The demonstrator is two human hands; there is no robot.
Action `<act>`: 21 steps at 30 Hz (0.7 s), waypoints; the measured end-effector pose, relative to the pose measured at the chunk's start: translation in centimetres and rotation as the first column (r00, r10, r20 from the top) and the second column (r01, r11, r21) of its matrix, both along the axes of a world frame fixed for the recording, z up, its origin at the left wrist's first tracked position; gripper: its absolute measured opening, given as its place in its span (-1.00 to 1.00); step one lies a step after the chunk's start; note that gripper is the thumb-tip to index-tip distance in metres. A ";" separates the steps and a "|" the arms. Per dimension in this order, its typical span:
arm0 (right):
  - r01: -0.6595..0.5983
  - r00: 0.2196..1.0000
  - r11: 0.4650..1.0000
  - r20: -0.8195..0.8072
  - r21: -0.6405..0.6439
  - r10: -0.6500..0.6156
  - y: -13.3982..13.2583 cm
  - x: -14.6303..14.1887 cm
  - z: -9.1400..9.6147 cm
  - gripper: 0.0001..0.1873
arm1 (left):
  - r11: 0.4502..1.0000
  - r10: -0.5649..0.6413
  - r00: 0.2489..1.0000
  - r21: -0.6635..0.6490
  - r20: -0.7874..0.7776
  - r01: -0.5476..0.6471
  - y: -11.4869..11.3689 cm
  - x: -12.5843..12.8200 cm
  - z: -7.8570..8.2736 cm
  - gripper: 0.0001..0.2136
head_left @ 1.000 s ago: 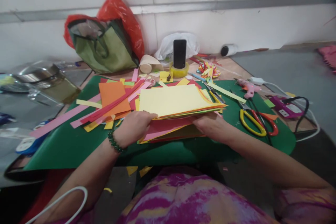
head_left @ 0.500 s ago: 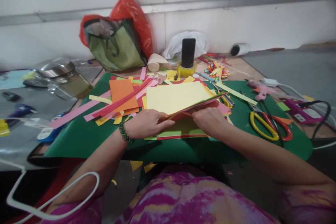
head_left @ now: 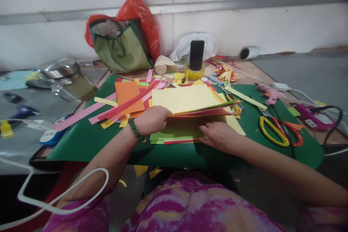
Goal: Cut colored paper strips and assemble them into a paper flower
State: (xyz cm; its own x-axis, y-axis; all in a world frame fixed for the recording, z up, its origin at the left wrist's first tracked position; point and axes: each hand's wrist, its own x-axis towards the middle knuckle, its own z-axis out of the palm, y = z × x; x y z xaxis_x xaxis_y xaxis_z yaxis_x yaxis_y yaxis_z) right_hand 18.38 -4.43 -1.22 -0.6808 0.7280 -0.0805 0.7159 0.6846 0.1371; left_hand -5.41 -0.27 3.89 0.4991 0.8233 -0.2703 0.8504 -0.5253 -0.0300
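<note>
A stack of coloured paper sheets (head_left: 187,98), pale yellow on top, lies on a green mat (head_left: 87,139). My left hand (head_left: 152,120), with a green bead bracelet at the wrist, is closed on the stack's near left edge and lifts its upper sheets. Under the raised part my right hand (head_left: 217,136) lies flat with fingers spread on the lower yellow-green sheets (head_left: 179,132). Orange paper (head_left: 126,94) and pink and red strips (head_left: 81,114) lie to the left of the stack.
Yellow- and red-handled scissors (head_left: 280,130) lie on the mat at right, near a pink glue gun (head_left: 269,94) and a purple device with a black cable (head_left: 312,116). A phone (head_left: 196,55) stands on a tape roll at the back. A green bag (head_left: 122,49) leans on the wall.
My left hand has raised the upper sheets higher. My right hand has let go of the stack's edge and now lies flat on the lower sheets.
</note>
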 end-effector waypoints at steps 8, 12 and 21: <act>0.078 0.994 0.971 0.095 -0.225 -0.058 0.4 0.0 2.5 -0.78 | 0.999 -0.034 0.999 -0.026 0.008 0.034 0.1 -0.1 -0.6 -0.78; 0.067 0.994 0.973 0.098 -0.223 -0.046 0.7 -0.1 2.7 -0.75 | 0.999 -0.034 0.999 -0.029 0.007 0.034 0.0 -0.1 -0.5 -0.78; 0.045 0.998 0.996 0.054 -0.078 -0.040 3.9 1.4 2.2 -0.72 | 0.999 -0.018 1.000 -0.047 0.024 0.019 0.3 -0.1 0.3 -0.78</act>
State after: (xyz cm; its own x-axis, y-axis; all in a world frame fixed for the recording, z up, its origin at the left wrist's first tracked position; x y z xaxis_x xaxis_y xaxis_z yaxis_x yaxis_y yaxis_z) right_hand 19.79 -0.57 0.97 -0.6427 0.7462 -0.1738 0.7379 0.6639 0.1215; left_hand -5.55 0.03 4.22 0.5209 0.8005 -0.2964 0.8405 -0.5416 0.0145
